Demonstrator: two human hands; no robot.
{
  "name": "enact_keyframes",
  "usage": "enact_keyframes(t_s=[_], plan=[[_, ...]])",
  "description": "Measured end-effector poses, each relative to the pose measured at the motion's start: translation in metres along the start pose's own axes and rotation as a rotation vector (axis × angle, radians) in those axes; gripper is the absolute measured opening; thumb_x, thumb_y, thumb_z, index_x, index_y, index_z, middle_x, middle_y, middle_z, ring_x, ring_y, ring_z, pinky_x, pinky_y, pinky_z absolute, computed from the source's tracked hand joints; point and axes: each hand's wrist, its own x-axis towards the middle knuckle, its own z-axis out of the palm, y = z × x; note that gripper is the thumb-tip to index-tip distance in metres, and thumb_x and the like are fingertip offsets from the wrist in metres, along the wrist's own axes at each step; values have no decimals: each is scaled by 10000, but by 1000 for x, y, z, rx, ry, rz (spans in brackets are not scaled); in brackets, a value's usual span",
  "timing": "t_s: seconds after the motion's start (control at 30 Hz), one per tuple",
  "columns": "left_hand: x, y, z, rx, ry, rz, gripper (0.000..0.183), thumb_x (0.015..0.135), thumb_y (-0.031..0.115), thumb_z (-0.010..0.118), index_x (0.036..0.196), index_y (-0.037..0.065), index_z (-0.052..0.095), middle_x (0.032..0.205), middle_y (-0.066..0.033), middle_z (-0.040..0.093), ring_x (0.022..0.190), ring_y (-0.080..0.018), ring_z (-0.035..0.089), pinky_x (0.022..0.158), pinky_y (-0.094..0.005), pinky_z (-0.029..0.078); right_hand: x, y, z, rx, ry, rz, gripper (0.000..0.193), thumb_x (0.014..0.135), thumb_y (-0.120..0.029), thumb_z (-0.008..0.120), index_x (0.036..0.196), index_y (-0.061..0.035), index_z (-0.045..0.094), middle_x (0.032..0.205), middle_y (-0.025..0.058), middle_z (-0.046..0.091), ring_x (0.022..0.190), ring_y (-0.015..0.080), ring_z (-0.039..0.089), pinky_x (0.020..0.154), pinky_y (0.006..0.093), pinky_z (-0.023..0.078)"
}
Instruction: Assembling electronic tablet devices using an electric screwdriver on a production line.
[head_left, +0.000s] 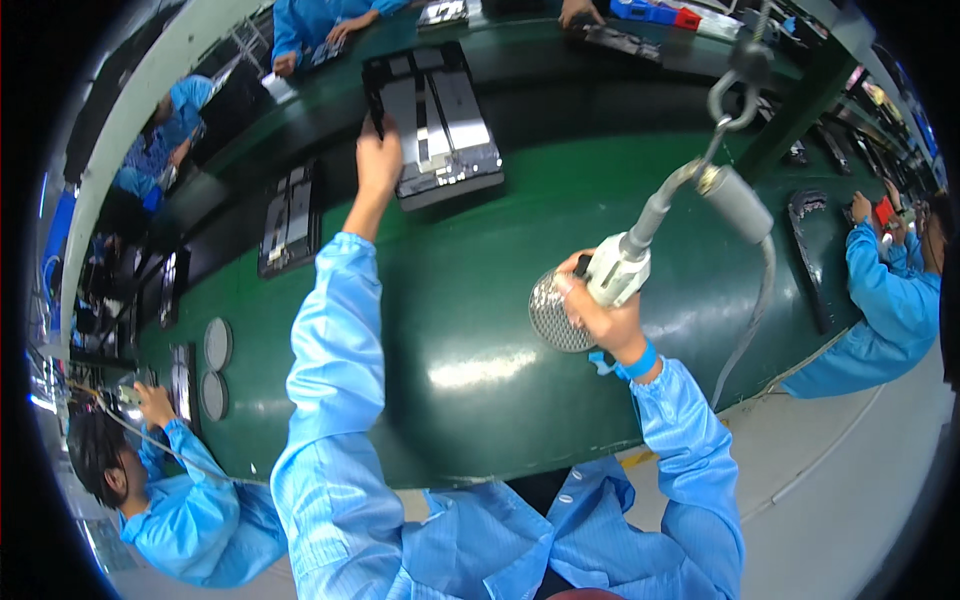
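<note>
My left hand (379, 165) grips the left edge of an opened flat electronic device (468, 112), its fingers partly hidden at the rim. The device has a black frame, grey battery-like panels and shiny metal parts along its near end. It lies tilted on the far side of the green bench. My right hand (608, 322) is wrapped round a white electric screwdriver (620, 272), which hangs on a cable. Just under that hand sits a round dish (548, 312) with a dimpled surface; the screwdriver's tip is hidden behind my fingers.
Another opened device (290, 222) lies to the left. Two round grey dishes (217, 345) are near the left end of the green bench (470, 300). A grey cable (768, 285) loops down at right from a metal hook (732, 95). Co-workers in blue sit left, right and across.
</note>
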Motion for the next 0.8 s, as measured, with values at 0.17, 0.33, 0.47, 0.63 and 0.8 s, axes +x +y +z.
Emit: enact_keyframes(t_s=[0.17, 0.33, 0.47, 0.63, 0.8], plan=[[-72, 78, -85, -461, -187, -322, 392, 1019, 167, 465, 1336, -64, 468, 1044, -91, 659, 873, -115, 574, 778, -271, 479, 1, 1, -5, 17, 75, 70, 163, 831, -8, 710, 960, -12, 612, 743, 31, 625, 521, 61, 539, 461, 217, 434], [-198, 124, -160, -558, -240, -697, 597, 1018, 115, 479, 1518, -31, 187, 1359, -136, 519, 1146, -132, 536, 969, -232, 424, 2, 1, 0, 23, 90, 34, 120, 878, -35, 660, 974, 15, 608, 666, 27, 578, 495, 83, 520, 449, 233, 406], [-291, 148, -186, -460, -215, -750, 634, 1014, 146, 493, 1520, -35, 156, 1397, -167, 490, 1081, -146, 566, 934, -232, 448, 3, 1, -1, 51, 63, 22, 108, 907, -61, 614, 981, 18, 605, 592, 18, 502, 462, 108, 475, 444, 265, 389], [-319, 185, -200, 6, -393, -643, 641, 925, 244, 629, 1418, -82, 382, 1127, -260, 562, 905, -336, 564, 790, -408, 445, 4, 0, -5, 57, -15, -33, 120, 923, -52, 575, 1012, 29, 582, 567, 10, 440, 450, 101, 416, 449, 275, 393], [-302, 189, -226, 414, -301, -199, 608, 802, 311, 765, 1239, -55, 555, 1098, -161, 550, 997, -347, 519, 841, -428, 433, 2, 4, -2, 66, -1, -17, 120, 918, -55, 588, 1009, 24, 581, 569, 11, 440, 449, 100, 416, 451, 273, 393]])
